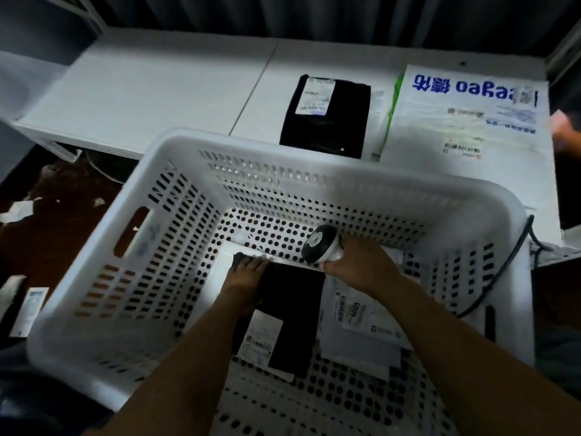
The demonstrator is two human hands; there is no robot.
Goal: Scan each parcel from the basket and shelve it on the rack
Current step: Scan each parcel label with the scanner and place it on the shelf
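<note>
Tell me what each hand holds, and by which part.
Right hand grips the scanner by its handle. Left hand rests on the far end of the black parcel; whether it grips cannot be told.

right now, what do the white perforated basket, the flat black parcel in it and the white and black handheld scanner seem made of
The white perforated basket looks like rigid moulded plastic, matt: even holes, rounded rim. The flat black parcel is probably plastic mailer film, dull, with a paper label. The white and black handheld scanner in the right hand: smooth hard plastic, likely.
</note>
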